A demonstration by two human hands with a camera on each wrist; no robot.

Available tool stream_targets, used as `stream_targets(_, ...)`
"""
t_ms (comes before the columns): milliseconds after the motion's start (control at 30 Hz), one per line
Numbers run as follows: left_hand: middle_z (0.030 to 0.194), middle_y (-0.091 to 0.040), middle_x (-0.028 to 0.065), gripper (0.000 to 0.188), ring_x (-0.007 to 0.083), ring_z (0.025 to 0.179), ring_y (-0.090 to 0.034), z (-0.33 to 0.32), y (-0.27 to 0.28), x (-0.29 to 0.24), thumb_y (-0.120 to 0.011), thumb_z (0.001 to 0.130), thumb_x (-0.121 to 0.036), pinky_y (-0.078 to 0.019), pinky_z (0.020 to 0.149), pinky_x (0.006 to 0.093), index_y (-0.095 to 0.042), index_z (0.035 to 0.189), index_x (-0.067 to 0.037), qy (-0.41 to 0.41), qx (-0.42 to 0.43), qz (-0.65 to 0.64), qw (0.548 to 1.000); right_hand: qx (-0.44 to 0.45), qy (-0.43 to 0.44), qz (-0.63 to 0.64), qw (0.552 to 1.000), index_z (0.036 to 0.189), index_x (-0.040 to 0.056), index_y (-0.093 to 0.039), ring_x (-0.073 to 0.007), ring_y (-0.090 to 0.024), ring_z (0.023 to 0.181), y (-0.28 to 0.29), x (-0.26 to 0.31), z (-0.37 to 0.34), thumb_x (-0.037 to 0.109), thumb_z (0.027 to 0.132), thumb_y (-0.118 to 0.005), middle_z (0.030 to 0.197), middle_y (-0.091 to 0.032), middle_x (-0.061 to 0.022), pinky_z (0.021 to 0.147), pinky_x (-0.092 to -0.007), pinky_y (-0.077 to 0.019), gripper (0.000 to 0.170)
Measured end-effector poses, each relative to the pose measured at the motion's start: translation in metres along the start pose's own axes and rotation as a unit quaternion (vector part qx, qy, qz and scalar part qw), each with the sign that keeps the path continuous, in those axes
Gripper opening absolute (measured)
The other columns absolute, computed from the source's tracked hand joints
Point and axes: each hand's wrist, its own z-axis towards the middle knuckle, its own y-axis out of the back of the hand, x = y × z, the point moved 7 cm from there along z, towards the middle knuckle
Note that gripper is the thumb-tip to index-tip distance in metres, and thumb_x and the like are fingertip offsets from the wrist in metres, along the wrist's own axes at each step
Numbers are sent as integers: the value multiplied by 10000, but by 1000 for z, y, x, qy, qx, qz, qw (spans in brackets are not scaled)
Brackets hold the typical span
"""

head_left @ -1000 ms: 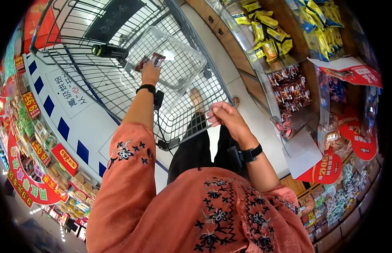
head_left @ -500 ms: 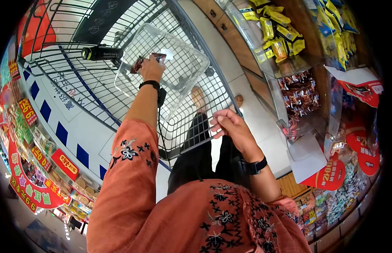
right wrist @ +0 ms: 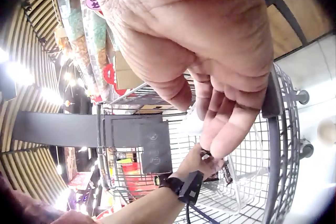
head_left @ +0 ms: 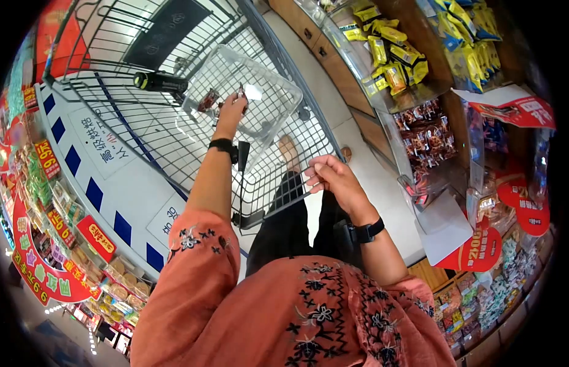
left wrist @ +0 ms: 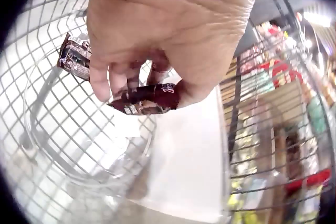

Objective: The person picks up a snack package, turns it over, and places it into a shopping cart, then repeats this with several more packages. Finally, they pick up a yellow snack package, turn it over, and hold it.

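My left hand [head_left: 233,112] pinches a dark red snack packet [left wrist: 148,99] over the clear tub [head_left: 279,103] in the cart [head_left: 266,215], near another packet [head_left: 208,100]. My right hand [head_left: 334,181] hangs loose by the cart's edge, its fingers a bit bent.

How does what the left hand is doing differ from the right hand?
The left hand pinches a dark, shiny snack packet; the right hand holds nothing, its fingers loosely curled.
The left hand is over the clear plastic bin in the shopping cart; the right hand is near the cart's edge closest to the body.
Both are bare, with black wrist straps.
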Motion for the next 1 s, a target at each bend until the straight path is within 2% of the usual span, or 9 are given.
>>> stream_targets(33,969,-620,34,374,173,948,-592,-45,-4,-35,-596,891,-317,-495,800,380,-596,1193,-95,35,39,-90,995,4,3,-1,1000,1173,8,-564,-162,-630,871,-1,1,-3,200,996,-522,1032,-632,-87,738,-301,-554,264)
stream_targets(100,1048,-653,70,308,195,982,-605,-71,-10,-45,-555,929,-273,-489,883,419,-590,1160,-71,32,138,-272,952,14,19,-5,1000,1175,15,-564,-162,-633,868,-6,11,-13,206,996,-527,1023,-637,-83,739,-301,-550,263)
stream_targets(233,1136,-663,127,370,259,1053,-627,-174,-21,-126,-511,978,-279,-496,928,474,-563,1233,-16,2,247,-391,887,32,57,-24,998,1178,24,-560,-153,-631,863,-14,41,-36,227,993,-546,1006,-645,-84,739,-284,-535,276)
stream_targets(333,1176,-653,142,413,269,1052,-641,-239,-33,-170,-512,988,-290,-534,868,444,-536,1286,-5,-56,311,-391,865,24,122,-55,991,1170,25,-561,-150,-630,865,-21,72,-61,238,990,-553,1016,-644,-77,727,-282,-527,278)
stream_targets(600,1187,-647,135,434,229,1014,-663,-346,-74,-236,-515,996,-253,-568,797,360,-482,1335,16,-124,356,-247,893,29,259,-123,958,1269,3,-540,-159,-619,924,-39,149,-142,302,986,-582,1123,-629,-110,751,-298,-530,414)
stream_targets(767,1152,-645,117,432,213,1009,-660,-381,-101,-249,-511,1002,-247,-569,799,355,-471,1334,27,-141,396,-216,881,17,300,-104,948,1124,22,-601,-126,-629,864,-30,158,-182,279,977,-599,976,-655,-45,729,-284,-519,296)
stream_targets(867,1074,-661,101,381,186,921,-656,-404,-115,-259,-509,1003,-243,-553,775,337,-513,1285,12,-144,380,-181,895,6,335,-90,938,1064,30,-597,-115,-624,860,-13,157,-188,243,969,-608,962,-642,-38,743,-284,-524,233)
stream_targets(900,1140,-648,104,432,193,993,-659,-407,-118,-258,-524,1002,-271,-565,815,344,-494,1312,28,-148,401,-161,889,2,343,-73,936,1021,41,-586,-107,-620,852,-12,158,-195,214,964,-609,955,-633,-34,751,-283,-533,184)
stream_targets(1000,1098,-659,80,441,150,963,-650,-411,-120,-260,-564,989,-307,-553,786,293,-527,1280,22,-208,329,-42,920,7,352,-59,934,1028,38,-580,-108,-618,855,-11,163,-211,209,967,-601,956,-628,-34,754,-283,-543,182)
